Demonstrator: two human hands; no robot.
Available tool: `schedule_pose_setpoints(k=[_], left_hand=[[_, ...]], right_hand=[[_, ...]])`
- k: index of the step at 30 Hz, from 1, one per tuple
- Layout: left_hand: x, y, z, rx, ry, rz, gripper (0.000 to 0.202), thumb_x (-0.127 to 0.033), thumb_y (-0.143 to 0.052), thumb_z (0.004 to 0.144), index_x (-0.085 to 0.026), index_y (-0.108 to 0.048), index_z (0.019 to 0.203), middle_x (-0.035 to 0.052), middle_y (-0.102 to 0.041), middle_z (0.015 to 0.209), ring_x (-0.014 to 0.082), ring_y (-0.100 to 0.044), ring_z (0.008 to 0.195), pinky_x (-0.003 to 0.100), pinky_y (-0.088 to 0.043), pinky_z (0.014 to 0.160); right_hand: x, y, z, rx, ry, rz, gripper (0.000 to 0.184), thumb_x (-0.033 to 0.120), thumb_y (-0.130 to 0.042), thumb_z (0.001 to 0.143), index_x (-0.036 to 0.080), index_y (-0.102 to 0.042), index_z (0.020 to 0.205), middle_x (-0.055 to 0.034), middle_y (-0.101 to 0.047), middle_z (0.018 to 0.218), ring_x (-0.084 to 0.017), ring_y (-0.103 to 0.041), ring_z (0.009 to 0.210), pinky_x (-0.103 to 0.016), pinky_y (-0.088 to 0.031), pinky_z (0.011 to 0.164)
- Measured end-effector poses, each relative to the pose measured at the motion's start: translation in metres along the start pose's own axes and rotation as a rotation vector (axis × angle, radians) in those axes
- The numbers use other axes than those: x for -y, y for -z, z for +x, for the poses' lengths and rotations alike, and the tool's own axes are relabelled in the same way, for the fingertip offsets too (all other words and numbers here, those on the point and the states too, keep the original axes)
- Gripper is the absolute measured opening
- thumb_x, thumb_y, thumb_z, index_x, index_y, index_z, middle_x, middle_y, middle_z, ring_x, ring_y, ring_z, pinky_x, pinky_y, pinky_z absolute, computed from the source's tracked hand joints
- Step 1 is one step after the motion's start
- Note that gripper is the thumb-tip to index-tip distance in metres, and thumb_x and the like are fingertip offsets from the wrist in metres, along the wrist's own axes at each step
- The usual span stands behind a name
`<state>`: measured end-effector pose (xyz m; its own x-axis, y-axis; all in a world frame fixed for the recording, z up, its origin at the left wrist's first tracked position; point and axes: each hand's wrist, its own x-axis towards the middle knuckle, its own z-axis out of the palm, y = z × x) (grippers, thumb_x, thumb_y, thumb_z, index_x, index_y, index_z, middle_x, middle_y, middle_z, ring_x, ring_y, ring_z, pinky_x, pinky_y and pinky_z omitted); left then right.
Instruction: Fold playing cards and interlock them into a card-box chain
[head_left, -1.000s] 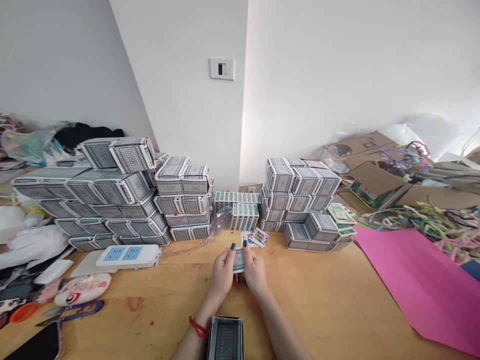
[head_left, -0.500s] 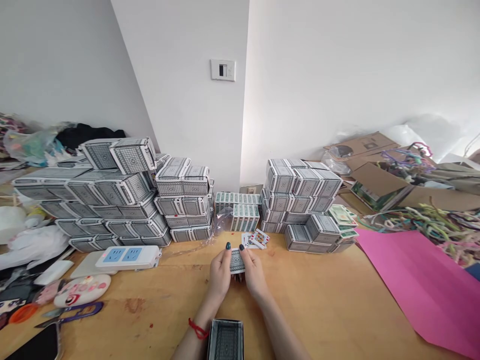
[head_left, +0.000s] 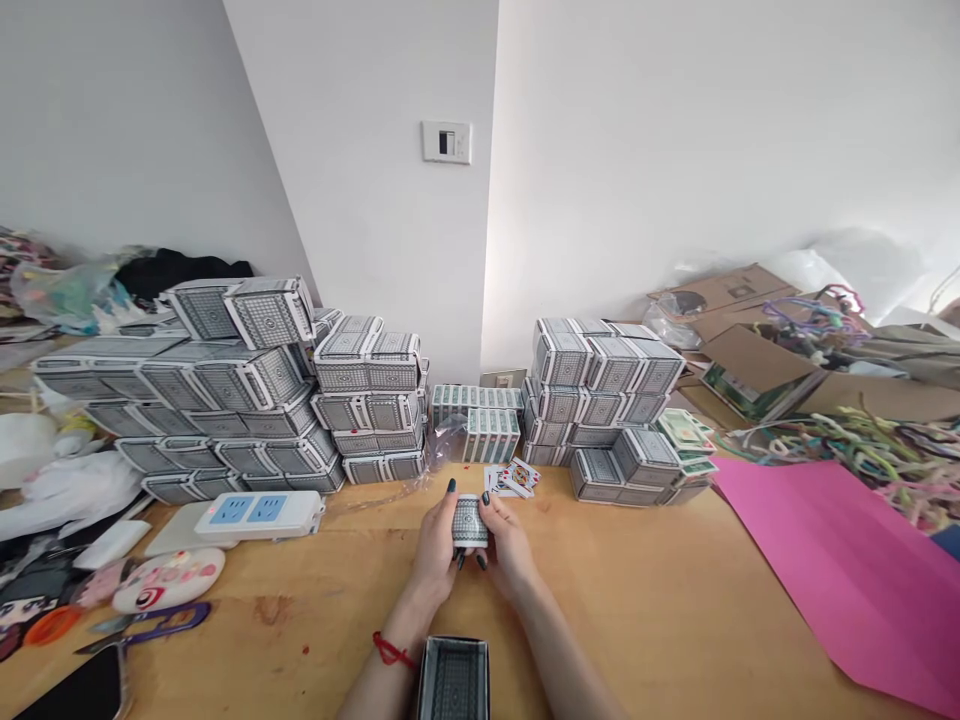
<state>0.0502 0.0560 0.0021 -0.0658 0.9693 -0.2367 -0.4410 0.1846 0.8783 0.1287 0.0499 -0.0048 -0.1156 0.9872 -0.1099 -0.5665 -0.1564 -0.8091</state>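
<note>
Between my two hands, above the middle of the table, is a playing card (head_left: 470,522) with a patterned grey back, bowed along its length; whether more cards lie under it I cannot tell. My left hand (head_left: 436,540) grips its left edge, thumb on top. On the right edge my right hand (head_left: 508,545) closes in the same way, fingertips below. An open-topped box (head_left: 454,680) covered in the same card pattern stands between my forearms. Loose face-up playing cards (head_left: 513,478) lie spread just beyond my hands.
Stacked card-built boxes (head_left: 247,375) rise at the left, with more stacked boxes (head_left: 606,375) at the right. Green-edged card packs (head_left: 491,435) stand between them. A power strip (head_left: 259,515), scissors (head_left: 161,622) and phone (head_left: 82,690) lie left; pink paper (head_left: 847,570) lies right.
The card between my hands has tipped toward me and now bows, showing more of its back. My fingertips have come into view beneath it. The box and the stacks stay put.
</note>
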Motion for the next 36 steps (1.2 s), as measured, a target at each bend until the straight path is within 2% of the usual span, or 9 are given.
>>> schedule_pose_setpoints(k=[3,7,11,14,19,26,30,33,36], left_hand=[[0.000,0.000,0.000,0.014,-0.027,0.064,0.039,-0.052,-0.056,0.065,-0.014,-0.051,0.054,-0.0042,-0.047,0.040,0.0078,-0.039,0.032,0.020,-0.030,0.033],[0.002,0.001,0.002,0.062,-0.175,0.227,0.037,-0.049,-0.051,0.070,-0.014,-0.053,0.059,-0.0013,-0.054,0.049,0.0114,-0.047,0.044,0.022,-0.037,0.042],[0.006,0.005,0.005,0.067,-0.268,0.362,0.035,-0.048,-0.048,0.073,-0.015,-0.054,0.065,-0.0001,-0.055,0.055,0.0129,-0.049,0.051,0.022,-0.039,0.047],[0.008,0.009,0.007,0.009,-0.287,0.458,0.037,-0.049,-0.046,0.074,-0.016,-0.051,0.058,-0.0010,-0.051,0.050,0.0116,-0.045,0.046,0.021,-0.035,0.044],[0.006,0.008,0.007,0.010,-0.246,0.455,0.042,-0.052,-0.045,0.073,-0.017,-0.047,0.052,-0.0022,-0.047,0.044,0.0104,-0.042,0.039,0.021,-0.033,0.038],[0.003,0.000,0.003,0.050,-0.129,0.346,0.048,-0.058,-0.044,0.070,-0.018,-0.044,0.044,-0.0039,-0.041,0.034,0.0098,-0.037,0.030,0.022,-0.029,0.032],[0.005,0.002,0.002,0.069,-0.180,0.400,0.044,-0.054,-0.045,0.072,-0.018,-0.044,0.047,-0.0050,-0.040,0.037,0.0093,-0.037,0.032,0.022,-0.030,0.034],[0.005,0.005,0.002,0.184,-0.224,0.404,0.037,-0.048,-0.047,0.074,-0.018,-0.044,0.052,-0.0050,-0.041,0.042,0.0094,-0.040,0.039,0.021,-0.033,0.041],[0.005,0.007,0.003,0.265,-0.263,0.456,0.033,-0.043,-0.048,0.075,-0.018,-0.043,0.053,-0.0050,-0.042,0.046,0.0095,-0.042,0.045,0.021,-0.034,0.046]], right_hand=[[-0.002,0.002,0.002,-0.088,0.022,-0.091,0.036,0.054,-0.056,0.069,0.019,-0.047,0.064,0.0061,-0.046,0.042,-0.006,-0.033,0.029,-0.018,-0.020,0.027],[-0.004,0.008,0.006,-0.216,0.134,-0.237,0.039,0.057,-0.050,0.071,0.020,-0.042,0.060,0.0076,-0.039,0.040,-0.007,-0.031,0.030,-0.020,-0.023,0.030],[-0.003,0.010,0.008,-0.234,0.195,-0.324,0.037,0.057,-0.045,0.074,0.021,-0.041,0.064,0.0065,-0.041,0.044,-0.010,-0.038,0.036,-0.021,-0.029,0.034],[-0.003,0.010,0.006,-0.208,0.187,-0.377,0.037,0.057,-0.043,0.075,0.022,-0.040,0.064,0.0067,-0.040,0.045,-0.010,-0.036,0.036,-0.021,-0.028,0.034],[-0.006,0.009,0.003,-0.322,0.283,-0.581,0.040,0.056,-0.043,0.076,0.020,-0.044,0.059,0.0033,-0.047,0.047,-0.011,-0.043,0.041,-0.021,-0.032,0.038],[-0.011,0.009,0.004,-0.234,0.156,-0.476,0.054,0.063,-0.031,0.077,0.020,-0.042,0.047,0.0031,-0.041,0.031,-0.011,-0.036,0.026,-0.022,-0.024,0.030],[-0.009,0.015,0.007,-0.344,0.209,-0.487,0.055,0.065,-0.039,0.072,0.019,-0.041,0.041,0.0012,-0.043,0.034,-0.010,-0.037,0.030,-0.023,-0.027,0.033],[-0.005,0.018,0.008,-0.433,0.239,-0.481,0.054,0.065,-0.040,0.071,0.019,-0.040,0.042,0.0012,-0.043,0.036,-0.010,-0.037,0.033,-0.022,-0.027,0.034],[0.001,0.017,0.007,-0.430,0.259,-0.450,0.051,0.064,-0.039,0.073,0.020,-0.039,0.047,0.0037,-0.040,0.037,-0.009,-0.034,0.033,-0.021,-0.025,0.034]])
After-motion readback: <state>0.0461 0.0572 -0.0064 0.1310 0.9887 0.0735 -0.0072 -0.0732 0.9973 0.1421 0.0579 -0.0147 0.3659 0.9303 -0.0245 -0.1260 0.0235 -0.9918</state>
